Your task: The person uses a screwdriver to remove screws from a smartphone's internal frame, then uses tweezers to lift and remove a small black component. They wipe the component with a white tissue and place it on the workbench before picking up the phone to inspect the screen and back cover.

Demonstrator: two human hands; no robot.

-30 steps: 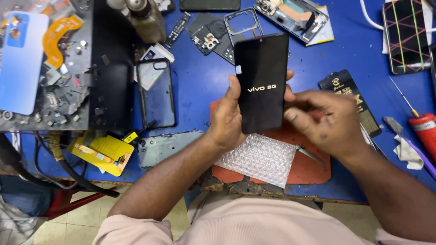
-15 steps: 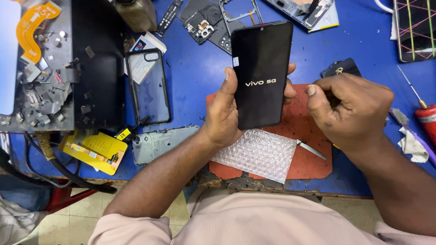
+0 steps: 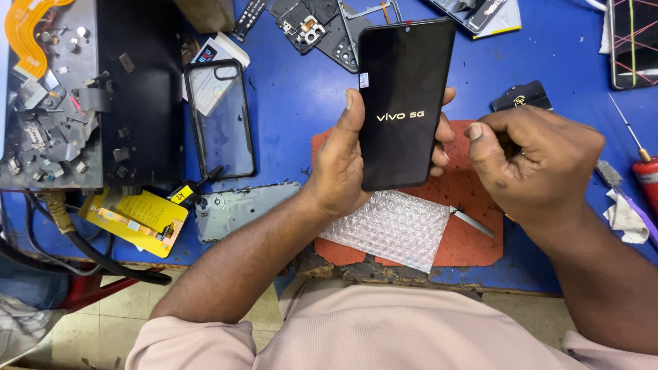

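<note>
A black smartphone (image 3: 404,103) is held upright above a blue workbench (image 3: 295,109), gripped by the left hand (image 3: 346,161), whose thumb is pressed along the phone's left edge while the fingertips are wrapped round its right edge. The dark screen is lit only by small white lettering at its middle. The right hand (image 3: 531,164) is kept just beside the phone's right side, curled into a loose fist with the thumb laid over the bent fingers; whether anything is pinched inside cannot be told.

Beneath both hands an orange-red mat (image 3: 466,219) is spread on the bench, and a sheet of bubble wrap (image 3: 387,229) is laid across its near left part. A thin metal tool (image 3: 473,223) is seen lying on the mat, partly hidden under the right wrist. To the left of the mat, a clear phone case with a black rim (image 3: 221,120) is set flat, with a grey phone frame (image 3: 236,209) and a yellow packet (image 3: 137,216) nearer the bench edge. A red-handled screwdriver (image 3: 641,164) is placed at the far right, and dismantled phone parts (image 3: 315,31) are scattered along the top of the bench.
</note>
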